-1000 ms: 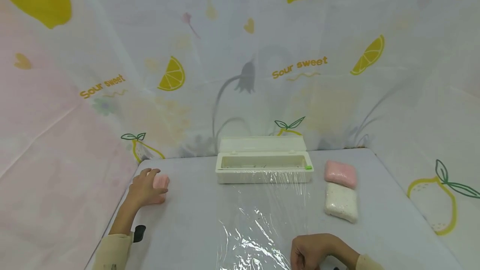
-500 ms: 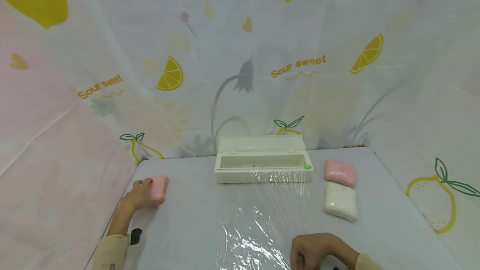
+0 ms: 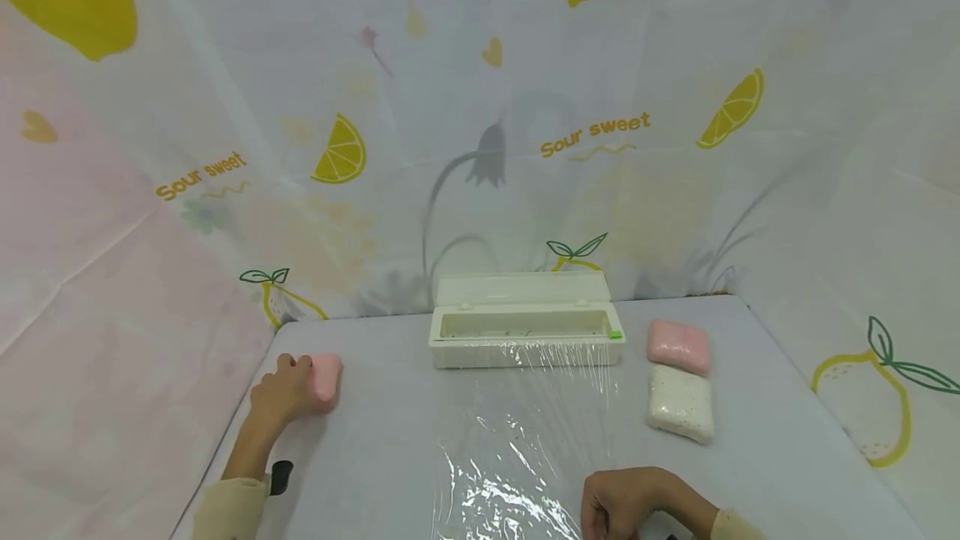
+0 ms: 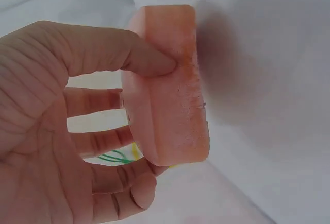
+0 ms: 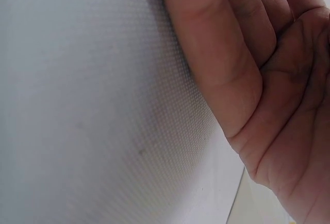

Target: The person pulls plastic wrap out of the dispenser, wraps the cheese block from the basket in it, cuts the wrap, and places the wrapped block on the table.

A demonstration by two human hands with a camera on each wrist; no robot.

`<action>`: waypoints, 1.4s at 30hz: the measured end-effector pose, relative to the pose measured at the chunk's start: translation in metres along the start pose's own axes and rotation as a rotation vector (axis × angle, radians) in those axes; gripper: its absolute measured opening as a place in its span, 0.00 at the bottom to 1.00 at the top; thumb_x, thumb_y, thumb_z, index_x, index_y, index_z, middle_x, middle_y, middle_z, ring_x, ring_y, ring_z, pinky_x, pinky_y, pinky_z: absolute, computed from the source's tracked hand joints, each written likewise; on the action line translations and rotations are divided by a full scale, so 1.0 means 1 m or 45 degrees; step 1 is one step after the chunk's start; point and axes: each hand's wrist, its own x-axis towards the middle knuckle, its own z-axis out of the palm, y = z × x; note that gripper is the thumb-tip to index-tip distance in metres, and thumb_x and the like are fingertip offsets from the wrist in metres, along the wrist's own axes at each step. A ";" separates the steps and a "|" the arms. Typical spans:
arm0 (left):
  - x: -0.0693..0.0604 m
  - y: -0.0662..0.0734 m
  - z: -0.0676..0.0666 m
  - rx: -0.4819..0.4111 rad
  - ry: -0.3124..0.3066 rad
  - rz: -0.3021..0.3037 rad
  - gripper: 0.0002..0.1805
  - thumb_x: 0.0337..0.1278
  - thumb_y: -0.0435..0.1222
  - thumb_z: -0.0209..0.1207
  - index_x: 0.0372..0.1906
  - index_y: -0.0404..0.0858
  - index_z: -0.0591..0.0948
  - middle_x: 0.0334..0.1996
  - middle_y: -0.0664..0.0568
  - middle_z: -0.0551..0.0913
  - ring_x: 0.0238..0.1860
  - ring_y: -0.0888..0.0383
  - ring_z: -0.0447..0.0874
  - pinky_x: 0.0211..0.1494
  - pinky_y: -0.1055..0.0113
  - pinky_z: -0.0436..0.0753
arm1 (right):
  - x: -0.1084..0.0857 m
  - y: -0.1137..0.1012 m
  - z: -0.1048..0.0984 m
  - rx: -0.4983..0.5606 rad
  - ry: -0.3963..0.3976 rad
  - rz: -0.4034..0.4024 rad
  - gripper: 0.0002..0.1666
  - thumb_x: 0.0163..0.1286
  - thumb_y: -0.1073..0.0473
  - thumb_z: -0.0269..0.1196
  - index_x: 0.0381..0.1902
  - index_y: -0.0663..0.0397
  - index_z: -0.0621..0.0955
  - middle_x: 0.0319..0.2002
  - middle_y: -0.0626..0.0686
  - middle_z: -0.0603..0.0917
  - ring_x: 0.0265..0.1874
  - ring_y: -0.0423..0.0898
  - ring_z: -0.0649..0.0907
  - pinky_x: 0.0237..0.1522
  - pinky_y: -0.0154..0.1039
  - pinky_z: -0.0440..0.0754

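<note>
At the left of the table my left hand (image 3: 285, 390) grips a pink bar of soap (image 3: 326, 382). In the left wrist view the thumb presses one side of the soap (image 4: 172, 90) and the fingers lie behind it; a shadow falls beside it on the cloth. A sheet of clear plastic wrap (image 3: 502, 457) runs from the white dispenser box (image 3: 525, 354) toward me. My right hand (image 3: 626, 502), its fingers curled, is at the wrap's near right edge. Its fingertips are hidden, though a glint shows among the fingers in the right wrist view.
Right of the box lie another pink soap bar (image 3: 678, 347) and a white speckled bar (image 3: 681, 403), edge to edge. The box's lid (image 3: 523, 287) stands raised against the back. Lemon-printed cloth walls (image 3: 420, 215) enclose the back and sides of the white table.
My left hand has come down around the pink soap and taken hold of it, then shifted it slightly rightward. The right hand and the wrap have stayed in place.
</note>
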 end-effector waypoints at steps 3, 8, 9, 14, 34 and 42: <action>-0.007 0.016 -0.006 0.016 0.054 0.035 0.40 0.44 0.46 0.69 0.58 0.23 0.71 0.49 0.26 0.68 0.35 0.32 0.74 0.36 0.37 0.75 | 0.000 0.000 0.000 -0.002 0.003 0.011 0.07 0.50 0.82 0.65 0.26 0.72 0.83 0.20 0.64 0.81 0.15 0.27 0.74 0.16 0.22 0.71; -0.023 0.052 -0.020 0.012 0.121 0.148 0.38 0.40 0.48 0.73 0.52 0.26 0.75 0.41 0.34 0.72 0.28 0.41 0.75 0.29 0.46 0.76 | 0.001 0.002 -0.002 0.007 0.001 0.031 0.05 0.52 0.80 0.66 0.27 0.71 0.83 0.20 0.62 0.82 0.14 0.28 0.75 0.16 0.22 0.71; -0.027 0.059 -0.022 0.008 0.131 0.177 0.36 0.40 0.49 0.72 0.50 0.27 0.76 0.39 0.35 0.73 0.27 0.43 0.75 0.27 0.48 0.76 | 0.001 0.002 -0.002 0.012 0.001 0.033 0.05 0.52 0.80 0.66 0.27 0.71 0.83 0.20 0.63 0.83 0.15 0.28 0.75 0.16 0.22 0.71; -0.043 0.096 -0.031 -0.065 0.167 0.314 0.32 0.41 0.52 0.73 0.46 0.32 0.79 0.35 0.43 0.74 0.24 0.53 0.72 0.27 0.58 0.73 | 0.001 0.003 -0.003 0.028 -0.003 0.042 0.06 0.51 0.81 0.66 0.27 0.72 0.83 0.21 0.64 0.83 0.14 0.29 0.76 0.16 0.22 0.72; -0.083 0.204 -0.001 -0.095 0.441 0.774 0.20 0.37 0.47 0.72 0.32 0.40 0.76 0.30 0.52 0.72 0.19 0.62 0.65 0.20 0.68 0.66 | 0.002 0.000 -0.003 0.022 -0.033 0.059 0.10 0.47 0.85 0.62 0.28 0.74 0.82 0.20 0.67 0.81 0.14 0.28 0.75 0.15 0.22 0.71; -0.091 0.235 0.027 -0.038 0.571 0.918 0.22 0.35 0.47 0.71 0.24 0.42 0.70 0.25 0.52 0.69 0.17 0.61 0.65 0.18 0.69 0.65 | 0.003 -0.001 -0.002 0.034 -0.036 0.067 0.10 0.47 0.85 0.62 0.28 0.74 0.83 0.20 0.68 0.80 0.14 0.28 0.74 0.16 0.21 0.70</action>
